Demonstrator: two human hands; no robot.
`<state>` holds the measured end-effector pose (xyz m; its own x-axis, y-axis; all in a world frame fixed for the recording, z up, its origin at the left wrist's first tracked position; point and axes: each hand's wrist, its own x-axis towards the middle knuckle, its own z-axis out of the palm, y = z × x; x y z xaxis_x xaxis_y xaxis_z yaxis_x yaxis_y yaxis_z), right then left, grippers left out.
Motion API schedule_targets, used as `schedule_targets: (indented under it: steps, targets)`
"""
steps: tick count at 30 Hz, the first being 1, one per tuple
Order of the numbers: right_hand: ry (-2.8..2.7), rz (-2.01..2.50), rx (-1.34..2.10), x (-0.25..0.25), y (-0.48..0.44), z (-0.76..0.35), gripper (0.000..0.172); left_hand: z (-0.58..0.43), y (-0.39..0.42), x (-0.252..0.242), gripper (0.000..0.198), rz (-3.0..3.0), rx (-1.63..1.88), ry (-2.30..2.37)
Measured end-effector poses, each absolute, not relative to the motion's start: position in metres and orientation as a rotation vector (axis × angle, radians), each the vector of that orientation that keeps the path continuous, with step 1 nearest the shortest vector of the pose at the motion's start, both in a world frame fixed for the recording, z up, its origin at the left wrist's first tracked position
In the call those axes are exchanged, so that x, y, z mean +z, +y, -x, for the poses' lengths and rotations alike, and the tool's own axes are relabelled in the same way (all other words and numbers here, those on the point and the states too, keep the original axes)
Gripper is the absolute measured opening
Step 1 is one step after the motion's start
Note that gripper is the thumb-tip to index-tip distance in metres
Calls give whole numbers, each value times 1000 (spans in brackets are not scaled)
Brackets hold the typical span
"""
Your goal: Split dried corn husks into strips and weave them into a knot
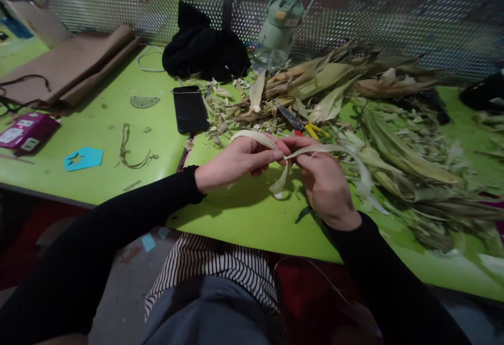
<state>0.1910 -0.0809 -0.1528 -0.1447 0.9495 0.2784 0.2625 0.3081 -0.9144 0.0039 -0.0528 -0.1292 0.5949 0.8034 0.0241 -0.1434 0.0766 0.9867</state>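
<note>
Both my hands meet above the front part of the green table [232, 219], pinching pale strips of corn husk [331, 148]. My left hand [244, 157] grips the strips between thumb and fingers, and one strip arcs over its knuckles. My right hand [323, 182] is closed on the husk close to the left fingertips. A long end trails off to the right over that hand, and a short end hangs below the crossing. Whether the strips are knotted or only crossed I cannot tell. Pliers with red and yellow handles [293, 119] lie just beyond my hands.
Dried corn husks [326, 82] and scraps cover the back and right of the table. A black phone [190, 108], a black cloth [205, 51] and a green water bottle [279, 30] stand or lie behind. Leftward are a blue paper piece [83, 159], a purple box [27, 133] and brown paper [71, 66].
</note>
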Motion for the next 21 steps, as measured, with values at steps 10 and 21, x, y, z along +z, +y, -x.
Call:
schedule_targets:
  steps: [10,21]
  targets:
    - [-1649,1250,806,-143,-80,-194,16,0,-51,-121,12,-1382,752,674]
    - [-1423,1084,714,-145,-88,-189,12,-4,-56,-116,24,-1318,797,611]
